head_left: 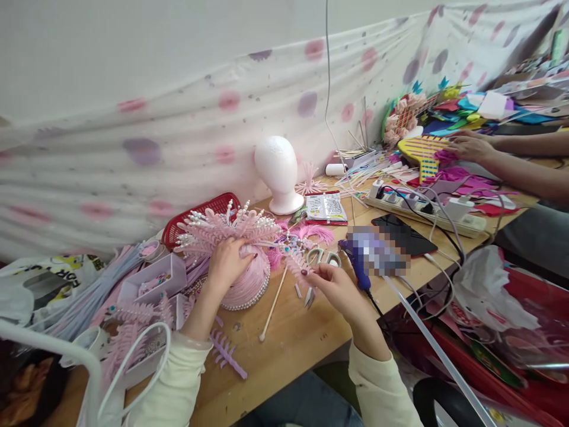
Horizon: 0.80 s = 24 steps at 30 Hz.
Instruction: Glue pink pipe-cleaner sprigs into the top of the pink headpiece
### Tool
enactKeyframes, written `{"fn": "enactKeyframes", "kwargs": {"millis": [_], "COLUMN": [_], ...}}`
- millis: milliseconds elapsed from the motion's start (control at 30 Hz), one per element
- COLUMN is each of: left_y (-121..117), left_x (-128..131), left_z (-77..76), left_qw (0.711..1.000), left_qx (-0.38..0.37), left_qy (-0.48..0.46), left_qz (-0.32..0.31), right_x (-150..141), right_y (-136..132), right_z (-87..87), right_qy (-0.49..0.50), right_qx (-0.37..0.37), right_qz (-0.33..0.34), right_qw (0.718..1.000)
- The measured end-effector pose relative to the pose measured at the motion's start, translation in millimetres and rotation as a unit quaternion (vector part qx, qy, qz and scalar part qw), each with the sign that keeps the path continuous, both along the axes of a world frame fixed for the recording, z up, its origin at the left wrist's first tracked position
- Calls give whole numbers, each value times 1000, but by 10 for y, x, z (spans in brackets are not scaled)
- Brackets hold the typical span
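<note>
My left hand [227, 264] is wrapped over a pink headdress [249, 281], which has a pearl-trimmed rim and a crown of pink fronds and white bead sprays. Its fingers are bent against the pink dome, some of them hidden. To the right, my right hand [334, 286] pinches a pale pink fuzzy frond [297, 265] between thumb and forefinger. The frond points up and left toward the headdress. Just behind that hand lie scissors [323, 256]. A cotton-tipped wooden stick [272, 305] rests on the table between my hands.
A white foam head [276, 172] stands behind the headdress, beside a red basket [171, 228]. At right are a purple glue gun [358, 267], a black tablet [402, 234] and a power strip [427, 213] with cables. Another person's hands [473, 147] hold a yellow piece at far right.
</note>
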<state>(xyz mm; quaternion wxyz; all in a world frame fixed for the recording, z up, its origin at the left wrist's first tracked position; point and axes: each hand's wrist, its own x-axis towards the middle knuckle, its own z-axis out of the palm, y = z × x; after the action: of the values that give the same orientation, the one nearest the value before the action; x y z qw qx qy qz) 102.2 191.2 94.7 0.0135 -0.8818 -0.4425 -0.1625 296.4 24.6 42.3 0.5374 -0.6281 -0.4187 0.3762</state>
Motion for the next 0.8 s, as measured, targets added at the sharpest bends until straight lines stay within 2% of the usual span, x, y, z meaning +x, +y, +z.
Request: {"fn": "enactKeyframes", "kwargs": {"millis": [67,133,200,333,500,700,800], "left_y": [-18,-33,-38,-19,-7,-44,-45], "left_x": [-6,-13,-20,-52,-132,-219,-258], "left_z": [-7,-12,-10,10,11,-48,-91], "left_qw": [1000,1000,1000,999,996,989,984], "left_qx": [-3,-7,-15,-33,-52,-67,-76], "left_qy": [3,2,-4,-27,-78,-133,-159], "left_qz": [3,5,4,-7,-10,-10,-30], "right_x": [-65,-153,-260,-482,-638,-646,-628], "right_y": [68,165,311,747,1194,1290,1276], "right_z": [-5,3,15,21,-33,-170,-176], "right_qy": [122,229,290,296,275,271,282], "right_qx": [39,69,92,130,156,152,163], "right_qz": [4,4,-4,-33,-17,18,39], "right_qw": [992,971,953,946,949,950,945]}}
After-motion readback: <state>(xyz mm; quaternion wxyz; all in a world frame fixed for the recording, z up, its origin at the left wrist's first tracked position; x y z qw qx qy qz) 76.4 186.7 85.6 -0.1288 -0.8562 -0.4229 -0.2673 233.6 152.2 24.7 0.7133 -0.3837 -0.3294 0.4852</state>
